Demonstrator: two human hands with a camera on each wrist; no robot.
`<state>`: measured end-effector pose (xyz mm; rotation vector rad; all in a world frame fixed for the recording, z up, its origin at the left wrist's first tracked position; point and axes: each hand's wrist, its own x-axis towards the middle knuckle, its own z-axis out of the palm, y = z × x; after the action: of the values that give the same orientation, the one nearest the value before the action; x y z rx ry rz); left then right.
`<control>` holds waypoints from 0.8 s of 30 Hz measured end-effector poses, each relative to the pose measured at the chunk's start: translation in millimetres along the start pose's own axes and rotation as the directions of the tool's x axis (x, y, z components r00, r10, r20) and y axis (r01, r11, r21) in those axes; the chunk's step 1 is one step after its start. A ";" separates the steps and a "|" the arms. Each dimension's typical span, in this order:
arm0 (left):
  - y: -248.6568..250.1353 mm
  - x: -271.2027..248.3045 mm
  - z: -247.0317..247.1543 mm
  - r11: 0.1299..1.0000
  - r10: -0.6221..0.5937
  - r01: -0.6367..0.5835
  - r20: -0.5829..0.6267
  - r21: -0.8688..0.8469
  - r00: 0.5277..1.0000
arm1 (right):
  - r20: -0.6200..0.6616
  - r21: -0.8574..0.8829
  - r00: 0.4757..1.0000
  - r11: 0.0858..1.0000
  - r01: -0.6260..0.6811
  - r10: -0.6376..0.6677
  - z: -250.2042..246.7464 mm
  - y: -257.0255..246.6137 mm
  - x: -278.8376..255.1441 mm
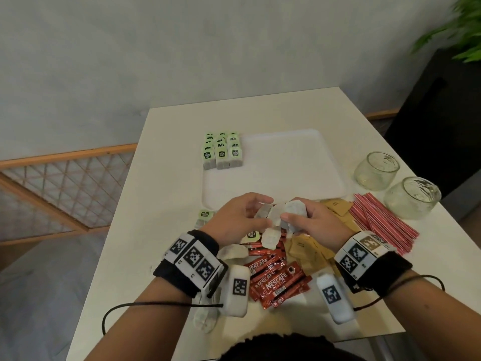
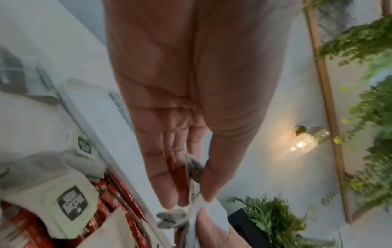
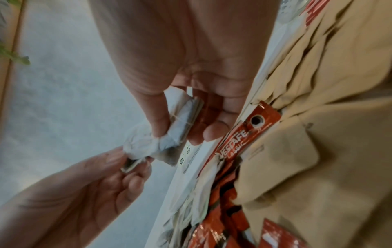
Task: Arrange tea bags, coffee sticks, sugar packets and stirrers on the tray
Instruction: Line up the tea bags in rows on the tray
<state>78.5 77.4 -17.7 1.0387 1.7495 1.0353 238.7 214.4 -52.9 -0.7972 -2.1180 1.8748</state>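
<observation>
Both hands meet above the near rim of the white tray (image 1: 286,162). My left hand (image 1: 243,216) pinches a grey tea bag (image 1: 263,213) between thumb and fingers, seen also as the tea bag (image 2: 196,169). My right hand (image 1: 302,220) grips a small bunch of tea bags (image 1: 292,212), the same tea bags (image 3: 182,117) pressed under its thumb. Rows of tea bags with green tags (image 1: 222,151) stand in the tray's far left corner. Red coffee sticks (image 1: 276,282), brown sugar packets (image 1: 309,252) and red-striped stirrers (image 1: 380,222) lie on the table.
Two empty glass jars (image 1: 376,170) (image 1: 412,198) stand at the table's right edge. Loose tea bags (image 1: 231,252) lie among the coffee sticks, another tea bag (image 1: 204,216) lies left of my left hand. A wooden lattice railing (image 1: 59,183) runs on the left.
</observation>
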 end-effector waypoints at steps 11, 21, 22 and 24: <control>-8.3 8.0 0.6 0.974 -0.218 0.217 -0.017 -0.062 0.976 | -0.023 0.004 0.999 1.000 -0.024 0.024 -7.0 -14.8 7.3; 1.8 15.2 19.3 0.898 -0.140 0.130 0.007 -0.420 0.990 | 0.003 0.062 1.000 0.998 -0.020 0.020 0.1 -26.5 26.0; -2.0 18.1 19.8 0.924 -0.135 0.106 -0.054 -0.367 0.989 | -0.005 0.067 1.000 0.998 -0.012 0.012 1.4 -29.5 27.1; -8.3 24.5 18.0 0.938 -0.183 0.120 -0.171 -0.325 0.968 | -0.024 0.087 0.999 0.996 -0.024 0.026 2.9 -32.7 29.8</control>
<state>85.5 101.5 -36.8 0.6080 1.7194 1.3013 204.0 225.7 -27.7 -0.8272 -2.0064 1.9436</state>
